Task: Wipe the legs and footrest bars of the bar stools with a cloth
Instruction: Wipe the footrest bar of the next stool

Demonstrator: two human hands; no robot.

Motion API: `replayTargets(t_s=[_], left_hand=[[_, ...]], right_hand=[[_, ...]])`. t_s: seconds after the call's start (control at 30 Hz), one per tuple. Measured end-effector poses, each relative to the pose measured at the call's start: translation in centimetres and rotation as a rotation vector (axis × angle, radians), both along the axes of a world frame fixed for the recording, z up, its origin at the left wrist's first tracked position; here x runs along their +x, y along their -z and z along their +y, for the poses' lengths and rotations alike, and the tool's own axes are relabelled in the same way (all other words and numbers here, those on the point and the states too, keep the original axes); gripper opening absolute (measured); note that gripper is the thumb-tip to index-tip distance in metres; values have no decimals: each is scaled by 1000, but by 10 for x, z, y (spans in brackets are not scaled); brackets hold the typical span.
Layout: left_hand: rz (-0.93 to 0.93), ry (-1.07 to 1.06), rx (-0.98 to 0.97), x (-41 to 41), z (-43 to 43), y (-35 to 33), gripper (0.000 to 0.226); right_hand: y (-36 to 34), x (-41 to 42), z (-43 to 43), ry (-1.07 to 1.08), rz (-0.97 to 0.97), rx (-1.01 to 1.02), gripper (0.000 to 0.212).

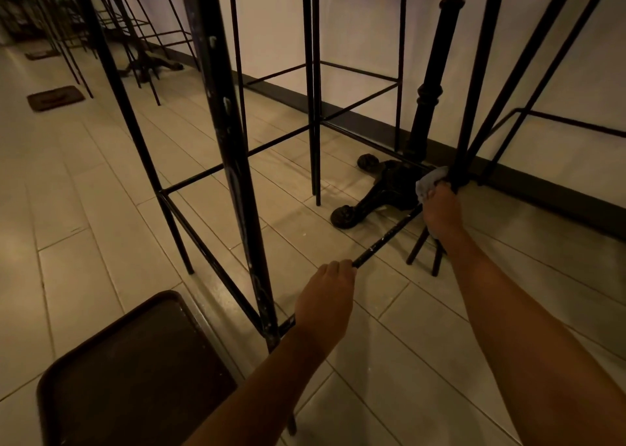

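We see the cloth [429, 180], small and pale, low down at the right of the middle of the frame. The right hand [442, 213] has its fingers bunched round the cloth and presses it on a thin black stool leg [469, 123], near the spot where the footrest bar [386, 237] seems to meet the leg. We think the hand holds the cloth tight there so it wraps the leg and rubs off dirt all the way round.

The footrest bar runs from that spot down toward the bottom middle of the frame. The left hand [327, 298] is curled round the bar at its near end. We think it grips there to hold the stool steady, so the stool does not slide or tip while the other hand rubs. The bar has little pale specks on it, so we guess it needs a wipe too.

Just left of the cloth sits a heavy black table foot [379, 191] on the floor [84, 208]. It is close to the hand, so there is not much room to move.

In the lower left of the frame we see a brown seat [135, 371]. Tall black legs of nearer stools stand up through the middle. Behind them is a pale wall [355, 21]. In the upper left, more stools [135, 28] stand in a row, with a dark mat [56, 98] on the floor near them.
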State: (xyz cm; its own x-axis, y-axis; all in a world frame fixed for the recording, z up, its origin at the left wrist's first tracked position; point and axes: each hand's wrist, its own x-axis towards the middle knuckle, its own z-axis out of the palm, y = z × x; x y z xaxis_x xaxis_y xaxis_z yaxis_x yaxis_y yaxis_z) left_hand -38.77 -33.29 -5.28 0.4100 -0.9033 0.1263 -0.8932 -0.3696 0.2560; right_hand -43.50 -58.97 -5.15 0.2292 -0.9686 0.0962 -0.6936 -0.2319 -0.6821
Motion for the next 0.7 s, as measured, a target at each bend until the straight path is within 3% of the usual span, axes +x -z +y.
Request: replayTargets(t_s=[0.23, 0.53, 0.7], left_hand=[[-24, 23, -32, 0, 0, 0, 37], [-25, -3, -17, -1, -1, -1, 34], [-48, -7, -13, -2, -1, -1, 32]], right_hand=[[-10, 4, 6, 36, 43, 54, 41], [-13, -2, 24, -207, 142, -48, 32], [-20, -4, 29, -214, 127, -9, 33]])
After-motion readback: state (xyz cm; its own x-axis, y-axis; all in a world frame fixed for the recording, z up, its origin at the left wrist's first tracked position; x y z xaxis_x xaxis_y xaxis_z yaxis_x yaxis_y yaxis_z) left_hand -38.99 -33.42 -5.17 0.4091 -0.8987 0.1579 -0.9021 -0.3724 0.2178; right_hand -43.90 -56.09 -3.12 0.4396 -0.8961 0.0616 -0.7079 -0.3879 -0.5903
